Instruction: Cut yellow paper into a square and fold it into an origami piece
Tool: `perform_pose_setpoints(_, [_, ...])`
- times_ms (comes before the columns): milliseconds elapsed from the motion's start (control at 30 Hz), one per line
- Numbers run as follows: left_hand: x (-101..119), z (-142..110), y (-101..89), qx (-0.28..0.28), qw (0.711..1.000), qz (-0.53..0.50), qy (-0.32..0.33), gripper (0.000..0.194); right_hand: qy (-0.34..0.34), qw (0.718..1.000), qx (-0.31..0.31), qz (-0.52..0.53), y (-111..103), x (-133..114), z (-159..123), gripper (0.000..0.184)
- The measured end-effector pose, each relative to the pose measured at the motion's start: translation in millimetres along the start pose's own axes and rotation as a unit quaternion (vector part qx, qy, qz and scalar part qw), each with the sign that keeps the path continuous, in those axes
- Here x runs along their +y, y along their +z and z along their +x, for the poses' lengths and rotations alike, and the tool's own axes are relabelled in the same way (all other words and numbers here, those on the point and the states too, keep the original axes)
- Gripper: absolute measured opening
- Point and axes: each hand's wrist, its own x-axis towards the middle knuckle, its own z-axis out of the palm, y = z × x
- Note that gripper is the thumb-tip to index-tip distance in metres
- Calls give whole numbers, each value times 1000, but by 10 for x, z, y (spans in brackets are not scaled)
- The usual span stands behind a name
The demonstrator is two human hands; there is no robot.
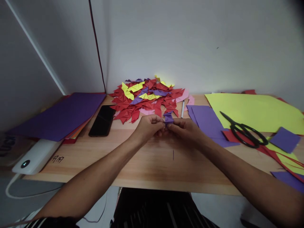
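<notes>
Between my two hands is a small piece of folded purple paper (168,117), raised over the middle of the table. My left hand (150,126) pinches its left side with thumb and fingers. On the other side my right hand (181,127) grips it, the thumb lying along its lower edge. Part of the paper is hidden behind the fingers. Just beyond the hands lies a heap of folded paper pieces (144,104), mostly red, with some yellow, purple and pink ones.
A black phone (102,121) lies left, beside a stack of coloured sheets (64,114) over a white device (35,158). A pen (182,109) lies behind my right hand. Rightward are purple sheets (206,122), black-handled scissors (245,131), a yellow sheet (256,110) and a purple square (285,139).
</notes>
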Motion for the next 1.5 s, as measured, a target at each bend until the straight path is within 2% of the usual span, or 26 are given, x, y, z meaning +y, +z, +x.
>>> perform_pose_setpoints(400, [-16,23,-18,3,1000,-5,8,5,17,1000,-7,1,-1,2,14,25])
perform_pose_setpoints(567, [-32,24,-20,-13,1000,5,-4,4,16,1000,-8,2,5,-7,19,24])
perform_pose_setpoints(1300, [-7,26,-13,-17,1000,-8,3,8,32,997,-21,70,0,-42,7,22])
perform_pose_setpoints(1500, [-6,17,-13,-19,1000,3,2,7,23,999,-18,41,2,-34,14,20])
